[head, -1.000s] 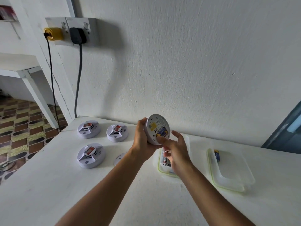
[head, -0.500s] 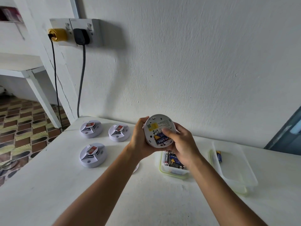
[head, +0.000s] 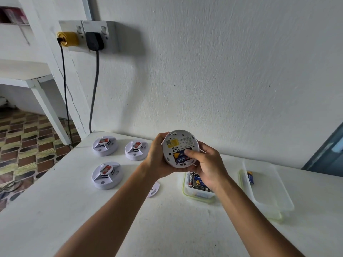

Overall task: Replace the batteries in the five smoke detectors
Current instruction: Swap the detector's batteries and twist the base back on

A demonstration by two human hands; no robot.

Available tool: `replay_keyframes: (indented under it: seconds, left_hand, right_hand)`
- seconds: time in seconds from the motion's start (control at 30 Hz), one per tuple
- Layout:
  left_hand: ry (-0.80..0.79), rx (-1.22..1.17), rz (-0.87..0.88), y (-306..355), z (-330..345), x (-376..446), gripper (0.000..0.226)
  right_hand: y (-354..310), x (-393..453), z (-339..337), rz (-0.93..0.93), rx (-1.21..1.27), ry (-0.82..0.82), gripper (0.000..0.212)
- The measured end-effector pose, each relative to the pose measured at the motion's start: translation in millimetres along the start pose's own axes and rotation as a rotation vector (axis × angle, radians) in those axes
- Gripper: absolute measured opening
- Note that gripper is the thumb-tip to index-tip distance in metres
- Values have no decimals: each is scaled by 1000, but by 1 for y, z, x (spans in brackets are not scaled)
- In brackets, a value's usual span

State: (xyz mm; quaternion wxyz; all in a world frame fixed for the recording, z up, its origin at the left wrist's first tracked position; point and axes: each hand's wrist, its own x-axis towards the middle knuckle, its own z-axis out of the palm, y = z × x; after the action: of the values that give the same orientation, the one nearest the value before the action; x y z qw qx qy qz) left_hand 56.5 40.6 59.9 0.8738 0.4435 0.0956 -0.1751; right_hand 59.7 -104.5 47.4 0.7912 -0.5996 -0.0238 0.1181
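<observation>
Since a second ago the right hand (head: 207,164) has wrapped round the raised smoke detector (head: 181,148), its thumb pressing the blue battery (head: 181,158) into the bay while the left hand (head: 157,156) grips the rim, so seating looks nearly done.

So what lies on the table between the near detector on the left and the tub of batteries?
In the head view, a small white round cover lies flat there, partly hidden by the left forearm. Otherwise bare table between the near detector and the battery tub.
</observation>
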Motion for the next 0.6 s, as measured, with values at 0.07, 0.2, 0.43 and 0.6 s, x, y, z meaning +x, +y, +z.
replay_keyframes:
  seconds: [0.07, 0.2, 0.43, 0.6]
  left_hand:
    - [9, -1, -1, 0, -1, -1, 55]
    - [25, -7, 4, -1, -1, -2, 52]
    - [24, -13, 14, 0, -9, -4, 54]
    - [25, -39, 17, 1, -18, -11, 50]
  right_hand:
    - [1, -1, 1, 2, -1, 13, 30]
    - [2, -2, 3, 11, 0, 23, 30]
    - [-1, -4, 1, 53, 17, -111, 40]
    - [5, -5, 10, 62, 19, -113, 38]
